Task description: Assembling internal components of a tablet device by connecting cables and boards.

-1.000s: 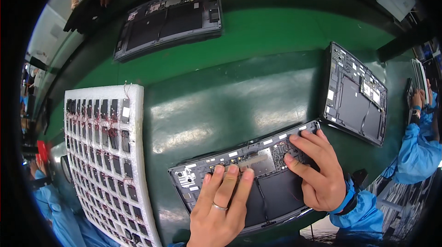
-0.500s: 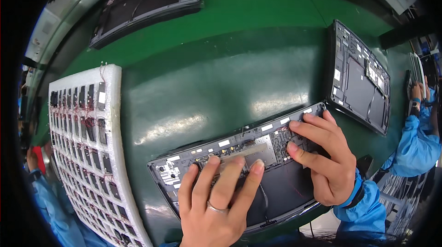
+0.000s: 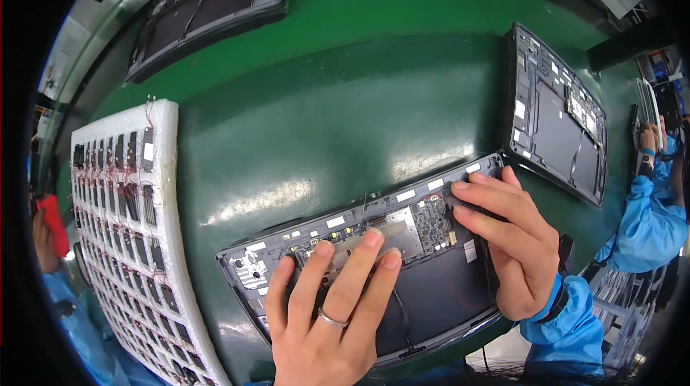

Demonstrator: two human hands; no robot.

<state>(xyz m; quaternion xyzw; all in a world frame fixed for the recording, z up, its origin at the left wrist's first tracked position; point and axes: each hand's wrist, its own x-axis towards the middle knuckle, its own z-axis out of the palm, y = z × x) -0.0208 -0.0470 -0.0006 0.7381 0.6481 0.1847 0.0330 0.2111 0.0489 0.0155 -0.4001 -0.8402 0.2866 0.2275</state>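
Note:
A dark flat device casing [image 3: 445, 300] lies tilted in front of me, its inside facing up. Along its far half runs a circuit board [image 3: 435, 226] with a silvery metal plate [image 3: 399, 233] on it. My left hand [image 3: 327, 314], a ring on one finger, lies spread with its fingertips on the board's left part. Over the casing's right end rests my right hand [image 3: 517, 242], fingers apart and slightly bent, tips near the board's right edge. I see nothing held in either hand. A flat black cable [image 3: 402, 314] runs down the casing between the hands.
A white foam tray [image 3: 169, 170] with rows of small black parts on red wires stands left. Similar casings lie at the back left [image 3: 208, 26] and right [image 3: 553, 141]. Co-workers' blue sleeves [image 3: 643, 231] show at both sides; one hand holds something red [image 3: 52, 224].
The view has shifted slightly, moving most things left. My right hand's lower fingertip has lifted off the board's right part, uncovering a connector and a white label. My left hand stays on the board.

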